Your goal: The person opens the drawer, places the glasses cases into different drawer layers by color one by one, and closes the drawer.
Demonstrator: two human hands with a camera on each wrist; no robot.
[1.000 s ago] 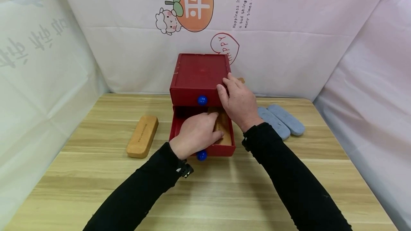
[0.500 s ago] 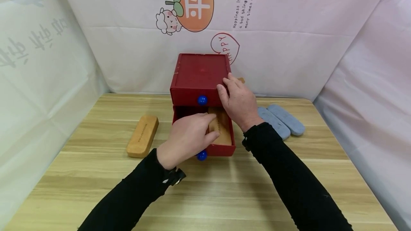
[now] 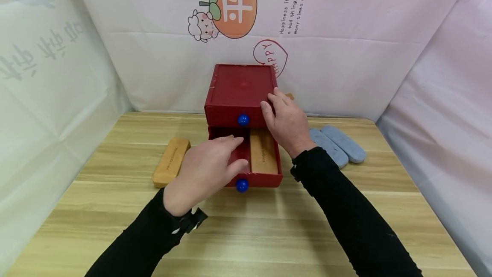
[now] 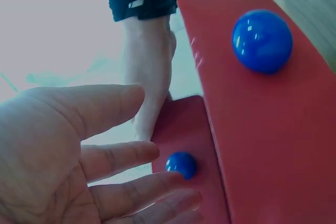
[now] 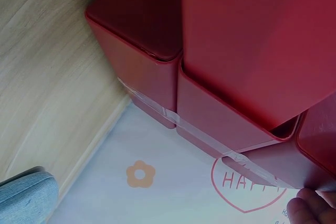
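Observation:
A red two-tier drawer unit (image 3: 244,84) has its lower drawer (image 3: 265,180) pulled out and its upper drawer (image 3: 224,116) pushed in. Along the right side of the lower drawer lies a tan glasses case (image 3: 264,153). My left hand (image 3: 203,168) hovers over the drawer's left part, thumb and fingers spread, holding nothing. In the left wrist view the left palm (image 4: 42,156) faces the drawer fronts. My right hand (image 3: 286,123) rests on the unit's upper right edge, fingers extended on the top and side. Its fingertips (image 5: 310,208) show at the corner in the right wrist view.
Another tan glasses case (image 3: 171,161) lies left of the unit on the wooden table (image 3: 246,234). Two blue-grey cases (image 3: 343,143) lie side by side at the right, near my right forearm. A white printed cloth (image 3: 153,72) hangs behind the unit.
My left hand has come off the tan case in the drawer and moved left and toward me, uncovering the case. My right hand has stayed on the unit.

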